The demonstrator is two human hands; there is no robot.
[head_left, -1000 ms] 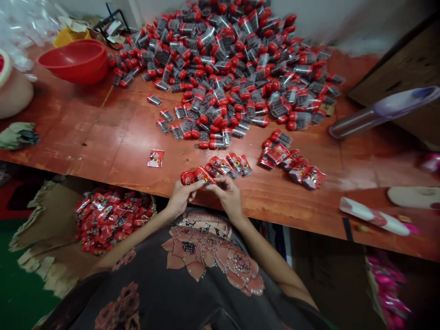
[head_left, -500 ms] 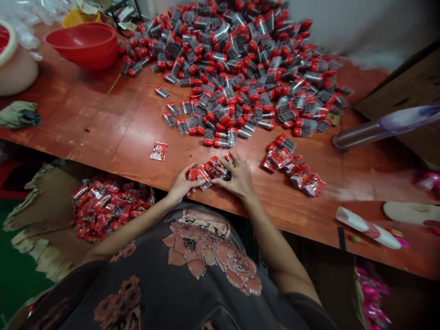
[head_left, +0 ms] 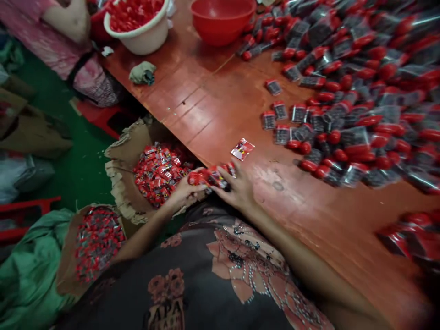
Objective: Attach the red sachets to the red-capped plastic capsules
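Note:
A row of small red packets [head_left: 220, 178] is held between my two hands at the table's front edge. The left end is gripped by my left hand [head_left: 185, 191], its thumb over the packets. My right hand [head_left: 239, 189] closes round the other end, fingers on the far side. One flat red packet [head_left: 243, 149] lies on the table just beyond my right hand. Below and left of my hands stands an open cardboard box [head_left: 120, 183] heaped with similar red packets [head_left: 158, 176].
Clear containers with red caps [head_left: 354, 105] form a big heap on the table [head_left: 202, 105] at right. A red bowl [head_left: 220, 23], a white tub [head_left: 144, 39] of red pieces and a cloth [head_left: 141, 74] stand behind. Another person [head_left: 79, 59] is at far left.
My view has swung left, bringing the box, the floor and another person into view. Both hands have carried the packets from over the table to its edge, nearer the box.

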